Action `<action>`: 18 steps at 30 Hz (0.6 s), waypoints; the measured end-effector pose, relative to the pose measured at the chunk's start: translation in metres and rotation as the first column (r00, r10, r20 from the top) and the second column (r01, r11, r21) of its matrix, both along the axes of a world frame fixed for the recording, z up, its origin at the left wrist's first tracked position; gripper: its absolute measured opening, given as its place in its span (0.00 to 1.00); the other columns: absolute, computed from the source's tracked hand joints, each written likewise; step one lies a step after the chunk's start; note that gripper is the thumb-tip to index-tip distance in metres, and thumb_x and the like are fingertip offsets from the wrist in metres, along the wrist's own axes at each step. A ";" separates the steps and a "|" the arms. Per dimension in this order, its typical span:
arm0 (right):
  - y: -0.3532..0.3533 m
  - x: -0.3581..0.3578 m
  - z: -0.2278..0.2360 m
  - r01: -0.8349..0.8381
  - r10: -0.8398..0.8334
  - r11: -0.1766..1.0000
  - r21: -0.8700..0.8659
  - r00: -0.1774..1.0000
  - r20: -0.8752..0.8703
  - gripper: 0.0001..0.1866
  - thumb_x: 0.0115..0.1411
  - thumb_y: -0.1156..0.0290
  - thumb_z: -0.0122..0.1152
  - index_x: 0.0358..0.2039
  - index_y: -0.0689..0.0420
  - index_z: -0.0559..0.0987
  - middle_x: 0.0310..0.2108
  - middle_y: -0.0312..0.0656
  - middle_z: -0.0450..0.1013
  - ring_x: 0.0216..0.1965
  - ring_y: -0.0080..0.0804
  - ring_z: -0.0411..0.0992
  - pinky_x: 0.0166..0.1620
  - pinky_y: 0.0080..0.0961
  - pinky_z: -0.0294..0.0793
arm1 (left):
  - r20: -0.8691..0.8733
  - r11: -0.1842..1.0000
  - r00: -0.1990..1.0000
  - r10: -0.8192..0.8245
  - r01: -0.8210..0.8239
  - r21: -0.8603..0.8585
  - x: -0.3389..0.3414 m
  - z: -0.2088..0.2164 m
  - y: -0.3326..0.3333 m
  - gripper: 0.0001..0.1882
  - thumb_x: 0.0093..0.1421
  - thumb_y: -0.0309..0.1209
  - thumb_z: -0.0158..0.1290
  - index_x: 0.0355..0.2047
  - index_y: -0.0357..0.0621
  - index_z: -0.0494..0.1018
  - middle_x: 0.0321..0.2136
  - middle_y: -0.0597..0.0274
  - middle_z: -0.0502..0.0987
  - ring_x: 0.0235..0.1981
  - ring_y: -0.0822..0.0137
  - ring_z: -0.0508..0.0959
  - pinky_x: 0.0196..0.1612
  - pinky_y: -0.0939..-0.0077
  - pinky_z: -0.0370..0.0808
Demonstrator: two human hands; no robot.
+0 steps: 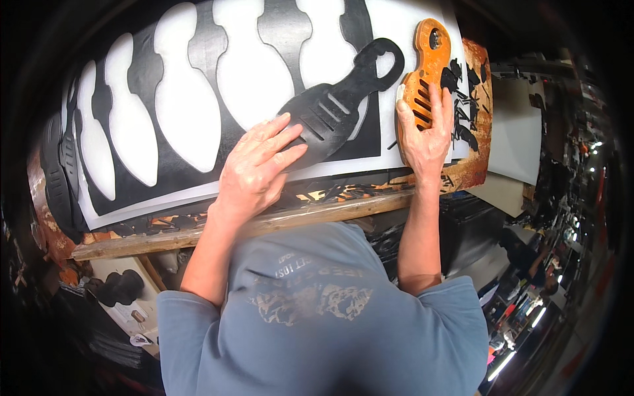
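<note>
My left hand [261, 165] holds a black slotted cutout [323, 115] at its broad lower end, fingers on top and the thumb hidden. The cutout narrows to a neck and ends in a ring at the upper right. My right hand [428, 135] grips an orange-brown cutting die [432, 63] of the same outline, thumb along its left edge and fingers over its slotted face. Beneath them lies a black sheet [267, 26] with several pin-shaped openings, through which a white board [191, 105] shows.
Small black scraps [465, 99] litter the bench's right end, and more lie along its front behind a wooden rail [264, 228]. Several black slotted cutouts [59, 168] are piled at the left end. A pale panel [512, 132] stands beyond the bench, right. Another person [525, 257] is farther right.
</note>
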State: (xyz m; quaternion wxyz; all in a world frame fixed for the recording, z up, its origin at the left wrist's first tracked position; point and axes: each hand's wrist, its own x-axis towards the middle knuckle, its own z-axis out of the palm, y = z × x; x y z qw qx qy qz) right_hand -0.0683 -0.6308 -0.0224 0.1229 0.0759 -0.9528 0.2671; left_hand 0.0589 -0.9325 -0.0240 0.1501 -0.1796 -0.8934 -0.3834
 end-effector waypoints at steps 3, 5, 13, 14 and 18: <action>0.001 -0.004 -0.004 -0.016 0.015 0.998 -0.067 1.000 -0.023 0.30 0.67 0.60 0.69 0.62 0.68 0.78 0.69 0.63 0.67 0.70 0.59 0.64 0.70 0.46 0.65 | 0.022 1.000 1.000 0.001 -0.001 0.007 0.000 0.001 0.000 0.28 0.45 0.15 0.61 0.50 0.43 0.82 0.58 0.54 0.81 0.65 0.46 0.77 0.66 0.48 0.75; 0.006 -0.008 -0.006 -0.004 -0.002 0.993 -0.122 0.999 -0.047 0.24 0.71 0.66 0.64 0.60 0.70 0.79 0.67 0.60 0.71 0.69 0.57 0.67 0.71 0.43 0.65 | 0.023 1.000 1.000 0.003 -0.004 0.008 0.000 0.001 0.000 0.28 0.44 0.15 0.60 0.49 0.43 0.82 0.57 0.54 0.82 0.65 0.46 0.77 0.66 0.47 0.74; 0.030 -0.026 -0.021 0.002 -0.053 0.878 -0.479 0.994 -0.093 0.14 0.67 0.77 0.64 0.52 0.66 0.85 0.54 0.53 0.83 0.57 0.42 0.81 0.63 0.33 0.78 | 0.009 1.000 1.000 0.006 -0.007 0.018 -0.002 0.003 0.003 0.28 0.44 0.14 0.57 0.48 0.41 0.83 0.56 0.51 0.82 0.64 0.44 0.77 0.66 0.47 0.75; 0.034 -0.032 -0.024 0.027 -0.093 0.897 -0.441 0.988 -0.127 0.12 0.68 0.78 0.65 0.51 0.65 0.87 0.53 0.50 0.83 0.56 0.34 0.81 0.63 0.29 0.76 | 0.001 1.000 1.000 -0.007 0.007 0.027 -0.003 0.003 0.003 0.28 0.44 0.14 0.56 0.48 0.40 0.83 0.56 0.50 0.83 0.64 0.43 0.77 0.66 0.47 0.74; 0.040 -0.047 -0.018 0.129 -0.198 0.918 -0.374 0.969 -0.150 0.09 0.67 0.77 0.66 0.44 0.66 0.86 0.39 0.48 0.84 0.41 0.32 0.83 0.46 0.26 0.81 | 0.041 0.999 0.999 -0.015 0.013 0.042 -0.001 0.003 0.002 0.31 0.43 0.11 0.52 0.51 0.38 0.82 0.57 0.49 0.82 0.65 0.43 0.77 0.69 0.48 0.72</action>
